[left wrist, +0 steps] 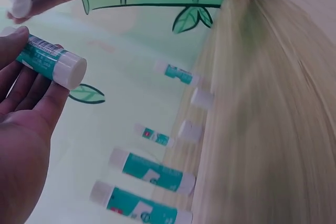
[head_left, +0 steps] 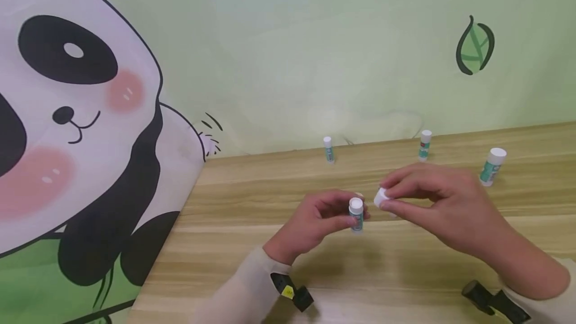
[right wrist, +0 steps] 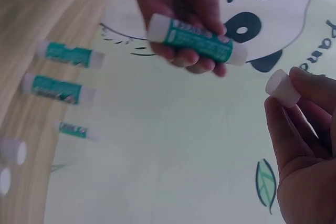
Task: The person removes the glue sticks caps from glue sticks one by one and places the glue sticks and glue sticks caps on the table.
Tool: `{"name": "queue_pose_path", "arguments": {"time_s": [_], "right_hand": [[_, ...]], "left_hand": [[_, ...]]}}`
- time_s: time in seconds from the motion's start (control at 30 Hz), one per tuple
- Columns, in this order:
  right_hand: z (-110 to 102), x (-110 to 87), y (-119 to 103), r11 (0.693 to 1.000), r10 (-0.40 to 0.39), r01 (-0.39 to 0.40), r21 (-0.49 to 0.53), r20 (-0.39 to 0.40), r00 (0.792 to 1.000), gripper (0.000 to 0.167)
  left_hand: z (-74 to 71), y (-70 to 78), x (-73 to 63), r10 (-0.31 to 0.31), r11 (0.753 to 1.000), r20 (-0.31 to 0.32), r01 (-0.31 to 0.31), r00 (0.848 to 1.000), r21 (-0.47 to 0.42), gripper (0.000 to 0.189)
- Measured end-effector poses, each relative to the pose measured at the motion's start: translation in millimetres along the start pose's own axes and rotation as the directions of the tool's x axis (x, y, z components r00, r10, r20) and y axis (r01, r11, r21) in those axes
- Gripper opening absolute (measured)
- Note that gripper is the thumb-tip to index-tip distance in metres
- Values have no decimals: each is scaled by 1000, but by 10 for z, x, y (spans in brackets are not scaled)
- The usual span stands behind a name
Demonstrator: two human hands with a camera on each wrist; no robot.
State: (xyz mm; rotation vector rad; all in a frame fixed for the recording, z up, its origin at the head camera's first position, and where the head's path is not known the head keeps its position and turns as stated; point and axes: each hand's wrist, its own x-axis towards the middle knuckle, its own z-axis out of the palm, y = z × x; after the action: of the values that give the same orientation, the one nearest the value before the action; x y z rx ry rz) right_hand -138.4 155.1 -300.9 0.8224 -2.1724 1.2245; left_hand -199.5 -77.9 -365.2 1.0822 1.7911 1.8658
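Note:
My left hand (head_left: 345, 215) grips a white and teal glue stick (head_left: 356, 215) upright above the wooden table (head_left: 405, 274). Just to its right, my right hand (head_left: 388, 198) pinches a small white cap (head_left: 381, 197) between thumb and fingertips, a short gap away from the stick's top. In the right wrist view the stick (right wrist: 197, 40) lies across the left hand's curled fingers, and the cap (right wrist: 282, 88) sits at the right hand's fingertips. The left wrist view shows the stick (left wrist: 50, 61) at the upper left and the cap (left wrist: 21, 5) above it.
Three more glue sticks stand along the table's far edge (head_left: 328, 149) (head_left: 425, 145) (head_left: 492, 166). Two loose white caps (left wrist: 202, 98) (left wrist: 190, 130) lie on the table near them. A panda-print backdrop (head_left: 81, 114) covers the wall and the table's left side.

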Motion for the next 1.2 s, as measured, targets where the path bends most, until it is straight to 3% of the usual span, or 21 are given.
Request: {"name": "queue_pose_path", "arguments": {"time_s": [0.27, 0.5, 0.67, 0.83, 0.93, 1.2], "right_hand": [[-33, -145, 222, 982, 104, -90, -164, 80, 991, 28], [-31, -302, 512, 954, 126, -67, -292, 190, 974, 33], [-35, -367, 689, 923, 196, -72, -377, 303, 932, 30], [-44, -416, 825, 900, 306, -119, -419, 414, 857, 29], [-42, -452, 881, 892, 326, -112, -437, 453, 830, 30], [-22, -537, 963, 881, 316, -71, -467, 471, 823, 32]], "left_hand": [[-112, -41, -99, -33, 999, 0, 33, 999, 33, 32], [-207, -109, -180, -170, 972, -98, 183, 981, 148, 30], [-277, -179, -201, -217, 941, -146, 246, 965, 231, 28], [-340, -247, -225, -231, 931, -169, 268, 958, 247, 24], [-367, -273, -239, -244, 930, -169, 280, 955, 237, 24], [-407, -357, -263, -309, 915, -176, 342, 935, 214, 22]]}}
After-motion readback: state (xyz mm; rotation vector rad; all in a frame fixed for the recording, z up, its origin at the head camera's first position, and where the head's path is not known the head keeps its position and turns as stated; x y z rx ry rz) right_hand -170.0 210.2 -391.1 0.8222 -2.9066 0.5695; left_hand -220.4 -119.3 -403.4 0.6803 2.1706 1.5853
